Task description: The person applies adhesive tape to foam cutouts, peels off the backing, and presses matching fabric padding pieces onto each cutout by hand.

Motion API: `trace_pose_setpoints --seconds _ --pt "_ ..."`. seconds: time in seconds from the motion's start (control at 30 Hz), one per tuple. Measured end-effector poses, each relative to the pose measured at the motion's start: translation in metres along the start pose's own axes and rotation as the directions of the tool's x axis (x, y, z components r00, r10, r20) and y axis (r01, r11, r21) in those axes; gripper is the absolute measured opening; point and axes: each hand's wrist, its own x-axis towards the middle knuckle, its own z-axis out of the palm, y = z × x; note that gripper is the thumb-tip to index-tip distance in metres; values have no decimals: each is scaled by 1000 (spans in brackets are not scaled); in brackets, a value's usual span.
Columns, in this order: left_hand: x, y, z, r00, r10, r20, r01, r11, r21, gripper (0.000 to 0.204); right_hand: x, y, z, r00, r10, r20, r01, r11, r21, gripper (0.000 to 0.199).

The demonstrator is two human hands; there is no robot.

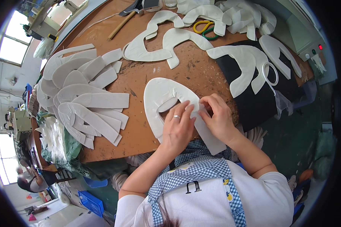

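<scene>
A white U-shaped padded fabric piece (153, 96) lies at the near edge of the table, its curved end pointing away from me and its legs toward my apron. My left hand (177, 128), with a ring on one finger, is bent over the inner opening, fingers and thumb closing on the right leg's inner edge. Close beside it, my right hand (218, 117) pinches the same leg near its outer edge between thumb and fingers. What lies between the fingertips is mostly covered by them.
Many similar white pieces (106, 100) are heaped on the brown table (140, 81) at left. More curved pieces (147, 51) lie at the back, near yellow-and-green-handled scissors (204, 30) and a wooden-handled hammer (122, 25). A black cloth (250, 108) with a white ring (274, 73) is at right.
</scene>
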Motion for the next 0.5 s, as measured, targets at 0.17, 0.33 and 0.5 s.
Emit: trace_pose_setpoints --seconds 0.17,0.33,0.5 --pt "11 -2 11 997 0 -73 -6 997 -82 33 1 3 4 991 129 41 -131 990 43 40" --pt "10 1 8 997 -11 -81 8 999 -42 29 -1 2 6 997 68 30 -74 958 278 43" --pt "12 -5 12 993 6 -122 -14 998 -63 27 5 0 4 1000 -6 14 1 945 326 42"
